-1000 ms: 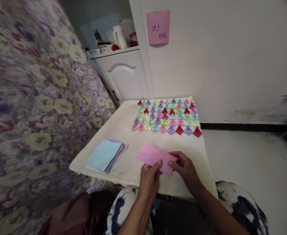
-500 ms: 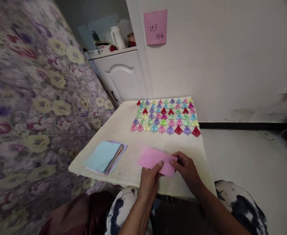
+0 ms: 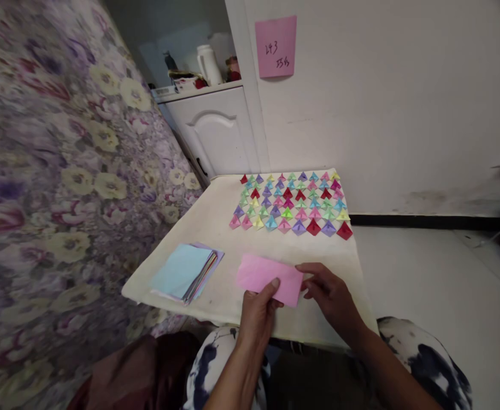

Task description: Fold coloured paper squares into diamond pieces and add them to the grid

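A pink sheet of paper [image 3: 254,272], folded into a long rectangle, is held above the table's near part. My left hand [image 3: 259,310] grips its lower edge, thumb on top and fingers underneath. At the paper's right end is my right hand [image 3: 329,293], its index fingertip by the upper corner and its thumb apart from the index finger. Behind the paper, several rows of small folded paper pieces [image 3: 286,213] in many colours lie on the table. To the left rests a stack of coloured paper sheets [image 3: 181,270], light blue on top.
The table [image 3: 203,213] has a cream cover and stands against a white wall [image 3: 382,114]. A pink note [image 3: 275,48] with handwriting hangs there. Flowered fabric [image 3: 74,171] fills the left side. A white cabinet [image 3: 220,134] with a white jug [image 3: 208,65] stands behind.
My right thumb has come off the paper's face, and the right hand has shifted slightly right. The paper lies a little further left in my left hand.
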Demonstrator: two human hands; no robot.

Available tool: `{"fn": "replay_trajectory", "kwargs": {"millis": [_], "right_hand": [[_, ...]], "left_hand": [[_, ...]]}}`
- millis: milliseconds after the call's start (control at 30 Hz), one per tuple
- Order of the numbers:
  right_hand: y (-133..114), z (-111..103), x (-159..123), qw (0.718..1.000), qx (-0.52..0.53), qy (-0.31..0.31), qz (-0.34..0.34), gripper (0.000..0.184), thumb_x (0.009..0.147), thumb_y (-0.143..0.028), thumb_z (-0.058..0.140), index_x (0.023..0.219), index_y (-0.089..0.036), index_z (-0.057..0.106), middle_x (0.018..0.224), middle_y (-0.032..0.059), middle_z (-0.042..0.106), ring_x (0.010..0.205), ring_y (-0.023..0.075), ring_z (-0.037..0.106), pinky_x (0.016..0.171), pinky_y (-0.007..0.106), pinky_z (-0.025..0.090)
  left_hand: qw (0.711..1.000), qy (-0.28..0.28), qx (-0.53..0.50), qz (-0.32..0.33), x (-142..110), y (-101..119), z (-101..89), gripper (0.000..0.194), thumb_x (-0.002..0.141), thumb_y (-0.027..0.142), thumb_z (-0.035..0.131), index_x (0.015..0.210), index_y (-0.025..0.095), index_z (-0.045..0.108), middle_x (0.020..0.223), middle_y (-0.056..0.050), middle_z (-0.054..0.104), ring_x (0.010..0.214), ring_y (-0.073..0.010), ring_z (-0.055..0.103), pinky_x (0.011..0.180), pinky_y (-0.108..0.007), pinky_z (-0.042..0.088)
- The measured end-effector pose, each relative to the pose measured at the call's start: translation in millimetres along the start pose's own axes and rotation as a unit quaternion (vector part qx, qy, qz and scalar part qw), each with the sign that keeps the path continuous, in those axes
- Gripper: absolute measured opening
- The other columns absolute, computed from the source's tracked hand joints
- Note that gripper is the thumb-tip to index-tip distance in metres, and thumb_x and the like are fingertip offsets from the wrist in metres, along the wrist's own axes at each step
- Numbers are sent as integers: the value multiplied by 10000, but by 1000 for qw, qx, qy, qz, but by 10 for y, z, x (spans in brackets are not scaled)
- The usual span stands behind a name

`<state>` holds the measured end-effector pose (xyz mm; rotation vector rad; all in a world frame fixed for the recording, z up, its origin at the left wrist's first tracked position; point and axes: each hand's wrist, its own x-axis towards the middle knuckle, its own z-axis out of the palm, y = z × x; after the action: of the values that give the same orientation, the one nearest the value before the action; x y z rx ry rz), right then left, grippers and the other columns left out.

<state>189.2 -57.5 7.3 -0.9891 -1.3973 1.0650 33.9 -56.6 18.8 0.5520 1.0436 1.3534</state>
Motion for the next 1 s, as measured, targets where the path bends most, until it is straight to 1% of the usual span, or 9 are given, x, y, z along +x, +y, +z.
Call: {"fn": "replay_trajectory", "kwargs": {"millis": [100,167,267,400,500,633,700,833,1000], "right_hand": [[-4,31,-9,998,-25,-41,-41,281,811,-127,456,1001,-239,630,1098,59,563,859,163,593,632,265,514],[3,45,-4,996,-49,-56,-52,295,787,-88,465,961,-235,652,1037,52,583,865,164,588,638,258,500],[19,44,8,995,-63,-58,-58,298,763,-60,477,924,-226,666,958,43,601,841,160,591,644,253,485],[45,28,25,996,-52,-48,-58,256,765,-90,501,901,-221,673,913,39,616,804,156,599,631,247,484],[48,20,39,998,-39,-36,-43,193,766,-140,545,876,-224,678,896,32,626,781,153,603,615,239,483],[21,21,51,1000,-18,1,-16,81,760,-239,612,791,-211,682,937,43,632,808,171,603,620,246,481],[14,27,53,1000,9,16,6,89,758,-274,630,743,-194,665,908,45,635,789,175,601,631,258,481],[19,48,48,995,68,32,61,136,759,-308,636,732,-177,619,758,20,624,659,152,571,621,275,475],[-1,68,38,992,74,60,85,174,734,-323,661,708,-177,572,641,-13,572,586,136,540,573,257,452]], "left_hand": [[1000,-13,-6,-6,-7,-4,-7,334,597,215,767,895,103,663,720,-28,679,533,-106,587,431,-185,438],[1000,-26,-5,-13,-17,-6,-3,269,618,215,756,842,97,665,691,-18,664,516,-94,571,430,-184,442],[999,-36,4,-22,-33,-3,6,215,629,220,749,779,91,664,658,-11,648,504,-87,553,423,-183,439],[999,-38,14,-18,-40,6,10,228,616,246,755,757,91,664,628,-11,642,473,-86,533,420,-192,427],[998,-42,32,-19,-46,13,12,227,633,273,743,750,95,664,582,-11,633,446,-92,526,429,-201,416],[995,-63,70,-20,-69,24,30,222,678,311,705,661,95,656,499,-20,603,434,-104,523,446,-210,404],[993,-75,85,-14,-80,25,37,240,702,324,682,644,92,663,512,-35,612,449,-110,532,460,-217,409],[989,-97,113,-6,-86,14,33,307,754,348,632,605,83,673,525,-57,618,481,-123,548,499,-231,423],[982,-121,146,6,-98,1,21,366,800,372,573,613,79,688,562,-81,635,523,-139,563,538,-242,436]]}}
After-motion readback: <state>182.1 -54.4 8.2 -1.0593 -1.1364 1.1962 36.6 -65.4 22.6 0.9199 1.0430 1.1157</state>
